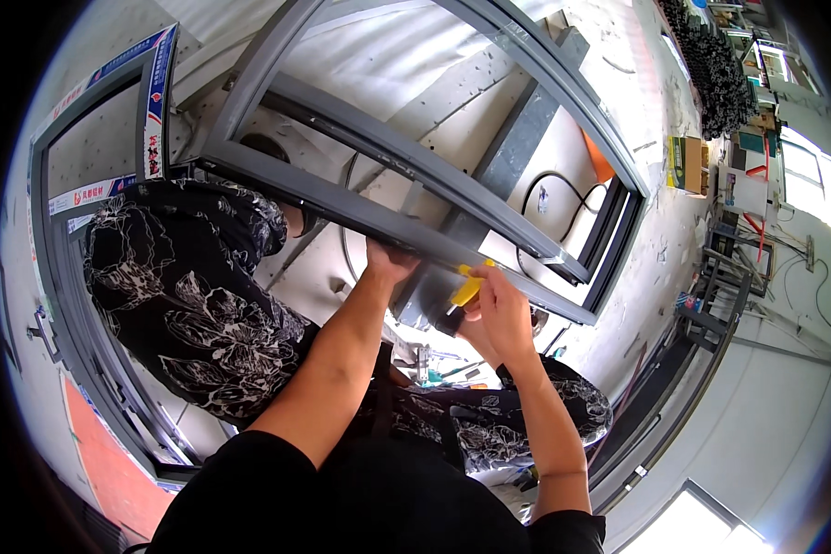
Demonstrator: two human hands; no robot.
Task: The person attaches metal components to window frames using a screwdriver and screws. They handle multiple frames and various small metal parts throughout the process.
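Grey frame just beyond both hands; visible corners look joined, work along its near bar seems unfinished. Right hand grips yellow tool beside bar; left hand underneath, fingers hidden, cannot tell closure.

Both hands by a grey frame, a yellow tool in the right.
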